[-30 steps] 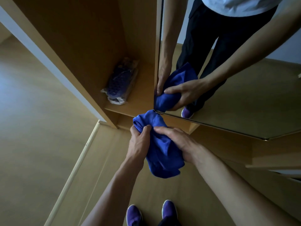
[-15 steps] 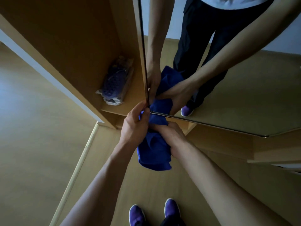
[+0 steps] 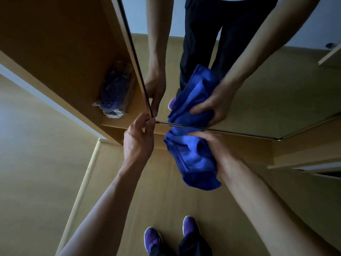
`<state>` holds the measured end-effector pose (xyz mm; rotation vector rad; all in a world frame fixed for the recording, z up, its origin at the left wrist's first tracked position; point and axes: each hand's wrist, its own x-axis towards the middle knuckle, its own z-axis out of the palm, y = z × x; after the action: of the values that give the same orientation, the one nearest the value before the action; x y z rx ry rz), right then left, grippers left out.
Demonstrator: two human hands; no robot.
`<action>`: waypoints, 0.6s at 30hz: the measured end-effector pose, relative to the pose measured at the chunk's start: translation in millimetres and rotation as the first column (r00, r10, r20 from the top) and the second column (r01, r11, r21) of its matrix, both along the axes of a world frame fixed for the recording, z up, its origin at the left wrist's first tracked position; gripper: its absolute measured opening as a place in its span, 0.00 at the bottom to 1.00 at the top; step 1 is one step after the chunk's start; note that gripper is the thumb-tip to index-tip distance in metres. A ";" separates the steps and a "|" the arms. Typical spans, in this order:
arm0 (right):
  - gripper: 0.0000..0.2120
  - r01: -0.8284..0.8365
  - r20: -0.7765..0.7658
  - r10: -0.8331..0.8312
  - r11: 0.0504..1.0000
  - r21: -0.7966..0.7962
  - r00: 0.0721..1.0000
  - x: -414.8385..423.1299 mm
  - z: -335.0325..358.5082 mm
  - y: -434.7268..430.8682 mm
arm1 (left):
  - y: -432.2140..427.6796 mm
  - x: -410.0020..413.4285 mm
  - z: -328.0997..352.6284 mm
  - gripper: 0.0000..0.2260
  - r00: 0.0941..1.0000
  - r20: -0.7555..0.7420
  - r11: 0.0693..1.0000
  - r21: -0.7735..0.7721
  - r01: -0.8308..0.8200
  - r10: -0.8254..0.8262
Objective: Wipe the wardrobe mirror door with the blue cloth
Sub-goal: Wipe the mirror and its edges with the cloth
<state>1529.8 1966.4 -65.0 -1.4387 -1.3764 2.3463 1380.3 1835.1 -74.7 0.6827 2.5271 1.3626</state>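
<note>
Blue cloth [image 3: 191,159] bunched up right at the bottom edge of the mirror door [image 3: 276,100]

Right hand [image 3: 214,146], center-right of the frame, has its fingers curled around the cloth and grips it in a wad, top end touching the door's lower rim while the rest hangs down. Left hand [image 3: 138,139] at center pinches the door's bottom corner between its fingertips. Plastic-wrapped bundle [image 3: 114,95] sits on the wardrobe shelf [image 3: 127,124] left of the door, purple shoes [image 3: 153,239] at the bottom of the frame on the wood floor [image 3: 36,163]

Fingers of the right hand [image 3: 221,150] behind the blue cloth [image 3: 190,157]; bagged bundle [image 3: 115,91] (contents unclear) in shadow.
</note>
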 end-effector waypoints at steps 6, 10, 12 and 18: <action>0.17 0.143 0.039 -0.141 0.989 -0.036 0.989 21.1 1.2 -4.0 | 1.2 10.4 -6.0 0.06 0.998 0.015 0.998 -0.041 -0.058 0.058; 0.16 0.126 0.073 -0.132 0.988 0.088 0.988 -10.6 7.7 -20.1 | 3.1 12.5 -9.8 0.08 0.993 0.095 0.996 -0.052 -0.066 0.071; 0.15 0.080 0.083 -0.090 0.990 0.115 0.993 -23.3 11.4 -24.4 | 3.2 14.3 -10.3 0.10 0.987 0.152 0.998 -0.040 -0.051 0.057; 0.16 0.115 0.093 -0.122 0.991 0.072 0.988 6.0 18.7 -7.4 | 9.2 19.3 -9.5 0.15 0.946 0.320 0.998 0.008 -0.065 0.059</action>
<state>1535.8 1959.0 -46.3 -1.5889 -1.3369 2.1646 1399.6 1844.2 -84.2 0.3512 2.2967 1.3908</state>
